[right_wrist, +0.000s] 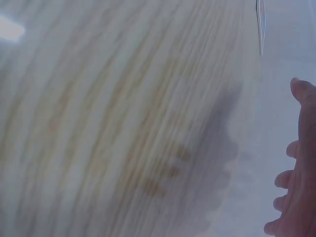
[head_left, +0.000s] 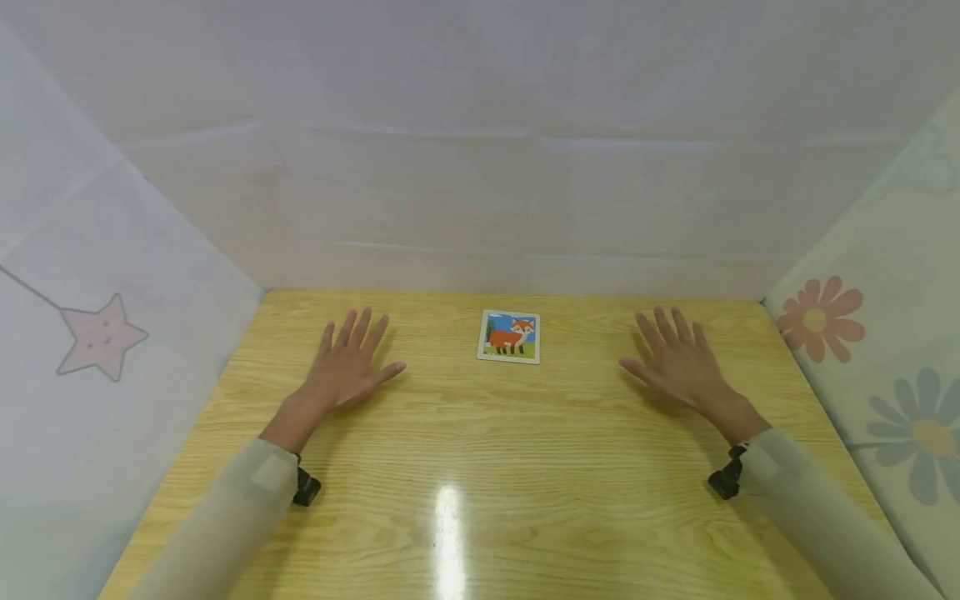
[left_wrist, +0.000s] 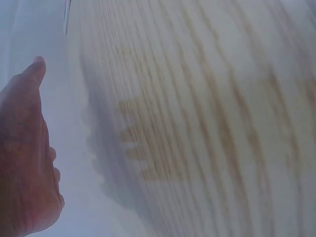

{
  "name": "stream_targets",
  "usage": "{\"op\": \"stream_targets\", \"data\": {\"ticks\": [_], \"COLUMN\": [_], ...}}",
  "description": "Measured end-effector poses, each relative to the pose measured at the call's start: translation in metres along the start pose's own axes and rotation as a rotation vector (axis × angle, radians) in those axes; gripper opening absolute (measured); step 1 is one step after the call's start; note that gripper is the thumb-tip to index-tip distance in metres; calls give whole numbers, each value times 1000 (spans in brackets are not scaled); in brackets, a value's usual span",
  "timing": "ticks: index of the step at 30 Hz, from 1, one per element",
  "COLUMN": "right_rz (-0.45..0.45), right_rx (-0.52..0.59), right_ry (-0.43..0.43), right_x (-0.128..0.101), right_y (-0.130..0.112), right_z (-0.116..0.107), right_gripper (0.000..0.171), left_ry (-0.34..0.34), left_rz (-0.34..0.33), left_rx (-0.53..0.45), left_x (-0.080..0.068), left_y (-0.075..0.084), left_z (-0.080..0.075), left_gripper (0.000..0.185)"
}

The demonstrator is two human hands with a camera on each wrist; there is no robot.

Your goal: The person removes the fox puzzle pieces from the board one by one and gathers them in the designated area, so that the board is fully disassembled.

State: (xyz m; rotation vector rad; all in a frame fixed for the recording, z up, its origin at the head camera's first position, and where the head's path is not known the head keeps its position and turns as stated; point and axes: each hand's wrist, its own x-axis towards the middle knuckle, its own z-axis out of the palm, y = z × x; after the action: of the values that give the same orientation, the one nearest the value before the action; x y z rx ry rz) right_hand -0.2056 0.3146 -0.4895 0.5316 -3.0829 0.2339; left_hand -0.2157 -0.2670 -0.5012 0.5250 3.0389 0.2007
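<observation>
A square picture puzzle point(head_left: 509, 337) with a white border lies flat near the back of the wooden table, showing an orange fox on grass under a blue sky. To its left, my left hand point(head_left: 343, 371) is held with fingers spread and nothing in it. My right hand point(head_left: 681, 367) is spread the same way on the puzzle's other side, also holding nothing. Both wrist views show the left hand point(left_wrist: 24, 153) and the right hand point(right_wrist: 298, 173) raised above the tabletop, each casting a shadow. Neither hand touches the puzzle.
The pale wooden tabletop point(head_left: 480, 450) carries a bright glare spot near the front. A white cloth wall point(head_left: 480, 200) rises behind it. Side cloths bear a pink star point(head_left: 102, 337) at left and flowers point(head_left: 821, 320) at right. Each wrist wears a black strap.
</observation>
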Motion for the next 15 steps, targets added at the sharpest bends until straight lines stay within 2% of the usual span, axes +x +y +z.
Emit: {"op": "stream_targets", "data": {"ticks": [11, 15], "right_rz": [-54, -85], "right_rx": [25, 29], "right_ry": [4, 7], "right_x": [20, 28], "right_y": [-21, -29], "right_z": [4, 7], "right_gripper": [91, 90], "left_ry": [23, 28], "left_rz": [61, 89], "left_rx": [-28, -41], "left_x": [10, 14], "left_y": [12, 21], "left_z": [15, 17], "left_gripper": [100, 100]}}
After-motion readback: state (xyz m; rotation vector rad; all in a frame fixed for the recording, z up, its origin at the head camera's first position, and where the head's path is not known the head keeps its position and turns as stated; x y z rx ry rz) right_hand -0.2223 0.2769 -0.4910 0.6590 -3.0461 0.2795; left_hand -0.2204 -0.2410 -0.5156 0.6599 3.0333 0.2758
